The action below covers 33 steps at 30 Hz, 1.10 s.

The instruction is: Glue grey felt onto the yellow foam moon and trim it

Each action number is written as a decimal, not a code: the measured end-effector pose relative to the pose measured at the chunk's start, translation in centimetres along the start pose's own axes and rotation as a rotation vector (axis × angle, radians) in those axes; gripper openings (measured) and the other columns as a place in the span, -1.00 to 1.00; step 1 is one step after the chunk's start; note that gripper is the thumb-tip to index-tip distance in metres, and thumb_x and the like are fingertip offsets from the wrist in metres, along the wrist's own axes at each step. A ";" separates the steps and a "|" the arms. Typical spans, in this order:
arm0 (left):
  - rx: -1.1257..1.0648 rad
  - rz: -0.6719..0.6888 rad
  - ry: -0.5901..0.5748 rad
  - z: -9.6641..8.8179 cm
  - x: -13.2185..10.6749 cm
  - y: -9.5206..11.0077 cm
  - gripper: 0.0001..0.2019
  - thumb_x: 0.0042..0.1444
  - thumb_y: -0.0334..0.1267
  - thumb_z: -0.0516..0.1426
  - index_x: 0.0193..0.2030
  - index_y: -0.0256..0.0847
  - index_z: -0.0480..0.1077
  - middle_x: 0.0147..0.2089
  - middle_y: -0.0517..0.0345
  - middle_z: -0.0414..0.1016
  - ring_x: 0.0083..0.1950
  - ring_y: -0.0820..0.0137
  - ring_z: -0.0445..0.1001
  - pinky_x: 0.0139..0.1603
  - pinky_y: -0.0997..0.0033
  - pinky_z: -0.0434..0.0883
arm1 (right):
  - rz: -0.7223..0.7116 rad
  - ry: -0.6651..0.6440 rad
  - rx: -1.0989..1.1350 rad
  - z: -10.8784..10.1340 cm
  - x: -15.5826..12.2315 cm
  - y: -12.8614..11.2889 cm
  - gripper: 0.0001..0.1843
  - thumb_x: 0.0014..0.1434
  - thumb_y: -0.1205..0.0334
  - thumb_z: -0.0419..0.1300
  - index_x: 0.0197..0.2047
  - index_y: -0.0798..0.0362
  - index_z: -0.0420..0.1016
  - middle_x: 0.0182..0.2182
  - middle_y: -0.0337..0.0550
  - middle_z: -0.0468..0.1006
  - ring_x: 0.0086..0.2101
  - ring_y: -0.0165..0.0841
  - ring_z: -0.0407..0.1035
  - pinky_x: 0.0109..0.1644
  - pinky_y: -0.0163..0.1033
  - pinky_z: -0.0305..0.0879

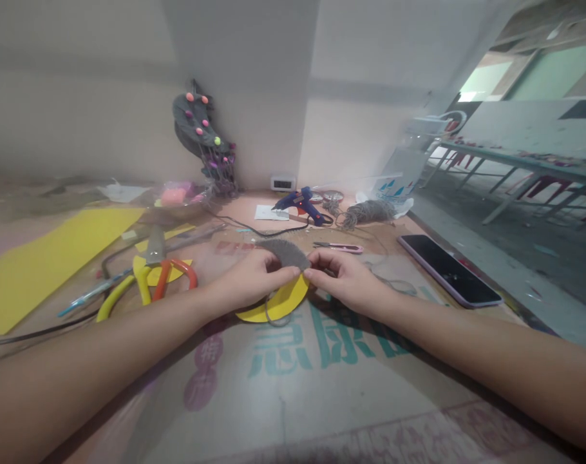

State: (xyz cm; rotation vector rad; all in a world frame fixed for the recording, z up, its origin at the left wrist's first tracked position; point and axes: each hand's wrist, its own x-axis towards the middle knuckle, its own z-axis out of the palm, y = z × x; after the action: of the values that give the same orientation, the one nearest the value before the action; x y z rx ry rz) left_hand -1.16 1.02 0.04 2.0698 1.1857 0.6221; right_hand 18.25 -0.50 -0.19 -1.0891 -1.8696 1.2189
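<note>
A yellow round piece (282, 301), partly covered with grey wound cord (286, 252), lies on the printed cardboard (322, 380) in the middle. My left hand (248, 278) grips its left side with fingers closed on it. My right hand (344, 278) pinches the right edge, thumb and forefinger pressed together on the piece. A loose strand of grey cord (274, 319) curls below the yellow disc.
Scissors with yellow and orange handles (151, 274) lie at the left beside a yellow sheet (42, 261). A blue glue gun (302, 205), a bundle of grey cord (368, 211), small snips (339, 247) and a phone (450, 269) lie behind and right.
</note>
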 end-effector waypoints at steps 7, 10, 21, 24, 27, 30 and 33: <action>0.013 -0.013 -0.004 -0.2 0.0 0.0 -0.62 0.09 0.04 0.05 -0.55 -0.24 0.30 -0.57 0.27 0.26 -0.54 0.49 0.17 -0.55 0.49 0.09 | -0.002 -0.007 0.024 0.0 0.1 0.1 -0.89 0.14 0.21 0.14 -0.34 0.07 0.35 -0.48 -0.29 0.40 -0.45 -0.47 0.32 -0.36 -0.34 0.26; 0.018 0.020 0.013 -0.2 -0.1 0.0 -0.62 0.10 0.02 0.05 -0.57 -0.23 0.30 -0.60 0.29 0.22 -0.56 0.50 0.13 -0.56 0.49 0.08 | -0.002 -0.007 0.050 0.0 0.2 0.3 -0.86 0.15 0.17 0.15 -0.34 0.08 0.35 -0.47 -0.28 0.40 -0.45 -0.46 0.32 -0.35 -0.33 0.26; -0.026 -0.011 -0.025 -0.1 -0.2 0.1 -0.62 0.12 0.04 0.05 -0.49 -0.26 0.36 -0.51 0.23 0.37 -0.49 0.47 0.26 -0.54 0.50 0.14 | -0.048 -0.011 -0.009 -0.2 0.0 0.6 -0.87 0.18 0.17 0.12 -0.33 0.05 0.32 -0.49 -0.31 0.34 -0.48 -0.48 0.23 -0.40 -0.34 0.18; -0.037 -0.005 -0.019 -0.1 -0.2 0.1 -0.65 0.11 0.00 0.06 -0.46 -0.26 0.40 -0.48 0.22 0.42 -0.47 0.47 0.29 -0.51 0.51 0.17 | -0.038 -0.011 -0.014 -0.1 0.0 0.6 -0.86 0.17 0.16 0.13 -0.31 0.06 0.34 -0.49 -0.30 0.36 -0.47 -0.47 0.24 -0.40 -0.35 0.19; -0.069 0.005 0.004 0.0 -0.2 0.2 -0.69 0.11 -0.05 0.06 -0.43 -0.25 0.44 -0.44 0.22 0.46 -0.46 0.47 0.32 -0.49 0.51 0.20 | -0.038 0.005 0.003 -0.3 0.0 0.1 -0.83 0.16 0.13 0.14 -0.28 0.07 0.37 -0.44 -0.26 0.41 -0.44 -0.45 0.31 -0.36 -0.33 0.26; -0.111 -0.007 0.006 0.1 -0.2 0.1 -0.70 0.11 -0.03 0.07 -0.38 -0.24 0.45 -0.39 0.21 0.49 -0.42 0.45 0.36 -0.47 0.51 0.23 | -0.081 0.109 -0.067 -1.7 0.2 -1.1 -0.78 0.17 0.09 0.12 -0.26 0.08 0.39 -0.42 -0.23 0.45 -0.40 -0.42 0.36 -0.32 -0.30 0.30; -0.075 -0.066 0.019 0.2 -0.2 -0.1 -0.62 0.07 0.06 0.09 -0.48 -0.24 0.39 -0.50 0.23 0.39 -0.50 0.47 0.28 -0.56 0.50 0.15 | -0.139 0.208 -0.384 -4.3 0.7 -1.8 -0.80 0.18 0.12 0.13 -0.28 0.08 0.45 -0.39 -0.19 0.50 -0.35 -0.37 0.39 -0.26 -0.27 0.29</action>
State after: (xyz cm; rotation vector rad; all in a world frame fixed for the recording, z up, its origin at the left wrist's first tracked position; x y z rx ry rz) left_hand -1.12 0.83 -0.16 1.9588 1.2181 0.6465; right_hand 21.02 1.44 3.03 -1.2080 -2.0230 0.6547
